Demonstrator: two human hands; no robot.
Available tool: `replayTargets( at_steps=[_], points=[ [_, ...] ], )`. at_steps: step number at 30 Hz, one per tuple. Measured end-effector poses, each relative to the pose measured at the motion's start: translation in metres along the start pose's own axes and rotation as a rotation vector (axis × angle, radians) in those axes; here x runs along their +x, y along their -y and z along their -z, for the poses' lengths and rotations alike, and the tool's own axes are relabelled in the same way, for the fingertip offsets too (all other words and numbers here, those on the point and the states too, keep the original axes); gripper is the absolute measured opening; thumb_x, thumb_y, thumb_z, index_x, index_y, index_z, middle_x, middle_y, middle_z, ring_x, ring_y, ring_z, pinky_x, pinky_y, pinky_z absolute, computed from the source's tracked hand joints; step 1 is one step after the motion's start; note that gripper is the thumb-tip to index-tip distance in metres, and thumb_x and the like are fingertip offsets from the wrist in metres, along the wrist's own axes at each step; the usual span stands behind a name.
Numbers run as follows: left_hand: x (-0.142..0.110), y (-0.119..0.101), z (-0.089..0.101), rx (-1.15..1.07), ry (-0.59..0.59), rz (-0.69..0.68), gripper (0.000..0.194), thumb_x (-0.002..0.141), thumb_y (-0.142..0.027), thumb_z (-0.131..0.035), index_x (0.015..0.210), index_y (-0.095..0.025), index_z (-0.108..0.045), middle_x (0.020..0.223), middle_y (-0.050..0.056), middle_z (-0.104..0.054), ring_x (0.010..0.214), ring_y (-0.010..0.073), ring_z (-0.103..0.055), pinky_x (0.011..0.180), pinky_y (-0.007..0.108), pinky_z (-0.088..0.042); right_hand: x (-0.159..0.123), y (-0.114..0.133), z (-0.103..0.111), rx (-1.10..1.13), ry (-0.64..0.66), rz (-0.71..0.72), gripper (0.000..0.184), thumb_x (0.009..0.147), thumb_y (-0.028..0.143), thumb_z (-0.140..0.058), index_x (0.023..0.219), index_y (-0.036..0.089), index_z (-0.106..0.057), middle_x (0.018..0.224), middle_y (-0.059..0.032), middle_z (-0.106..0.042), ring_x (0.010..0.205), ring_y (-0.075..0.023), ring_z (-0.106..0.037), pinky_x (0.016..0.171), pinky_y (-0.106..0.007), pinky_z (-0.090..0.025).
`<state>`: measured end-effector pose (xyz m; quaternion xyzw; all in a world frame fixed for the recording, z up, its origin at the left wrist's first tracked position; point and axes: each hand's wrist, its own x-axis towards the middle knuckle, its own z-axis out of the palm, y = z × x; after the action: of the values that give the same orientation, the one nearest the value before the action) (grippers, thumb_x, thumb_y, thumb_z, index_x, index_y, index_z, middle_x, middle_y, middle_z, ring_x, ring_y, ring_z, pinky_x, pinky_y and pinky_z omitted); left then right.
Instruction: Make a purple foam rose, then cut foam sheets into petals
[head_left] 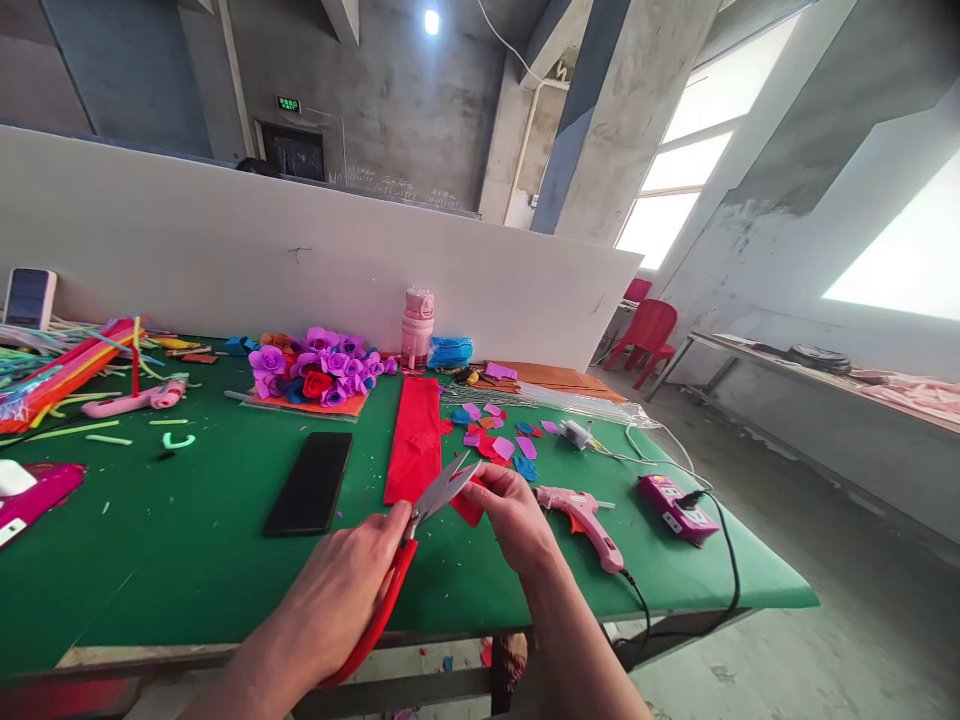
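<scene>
My left hand [351, 570] is wrapped round a pair of scissors [435, 492] with red handles, its blades parted and pointing up to the right. Between the thumb and fingers of my right hand [517, 515] is a small piece of red paper [468, 508], with the blades right at its edge. Behind the scissors a long red paper strip [415, 425] lies flat on the green table. To the right of my right hand rests a pink glue gun [583, 515]. A black phone [310, 484] lies left of the scissors.
Purple and red paper flowers [330, 365] are bunched at the back, beside a pink bottle [417, 330]. Cut paper petals [504, 448] are scattered right of centre. A magenta power strip [677, 510] with cords sits near the right edge. Colourful strips [71, 375] pile at left.
</scene>
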<state>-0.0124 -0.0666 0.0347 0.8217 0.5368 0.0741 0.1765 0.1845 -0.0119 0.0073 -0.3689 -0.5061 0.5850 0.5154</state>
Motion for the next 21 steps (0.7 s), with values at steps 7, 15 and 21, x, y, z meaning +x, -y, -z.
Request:
replayTargets(
  at_steps=[7,15,21],
  points=[
    [0.0009,0.003,-0.0025,0.005,-0.019,-0.013,0.036,0.085,-0.007,-0.027,0.113,-0.022,-0.043,0.078,0.002,-0.059,0.058,0.0179,-0.053,0.052,0.027,-0.024,-0.0004,0.0004,-0.0009,0.002,-0.009,-0.011,0.021,0.069,0.036,-0.075,0.07,0.016,-0.07,0.056,0.0006,-0.06,0.05,-0.0086,-0.047,0.052,-0.022,-0.036],
    [0.0002,-0.0029,0.0025,0.009,0.009,-0.005,0.036,0.084,-0.004,-0.026,0.11,-0.02,-0.044,0.077,0.003,-0.058,0.055,0.0162,-0.049,0.049,0.026,-0.021,-0.0002,-0.0005,-0.0018,0.005,0.002,-0.009,0.022,0.069,0.037,-0.074,0.07,0.016,-0.07,0.056,0.0002,-0.06,0.05,-0.009,-0.046,0.05,-0.022,-0.036],
    [0.0002,-0.0028,0.0028,-0.012,0.011,0.002,0.031,0.086,-0.007,-0.024,0.106,-0.021,-0.044,0.069,0.0,-0.052,0.052,0.0155,-0.045,0.048,0.026,-0.019,0.0004,-0.0022,-0.0007,0.001,-0.002,-0.01,0.021,0.069,0.037,-0.075,0.071,0.016,-0.071,0.058,-0.0005,-0.062,0.051,-0.0092,-0.048,0.051,-0.022,-0.036]
  ],
)
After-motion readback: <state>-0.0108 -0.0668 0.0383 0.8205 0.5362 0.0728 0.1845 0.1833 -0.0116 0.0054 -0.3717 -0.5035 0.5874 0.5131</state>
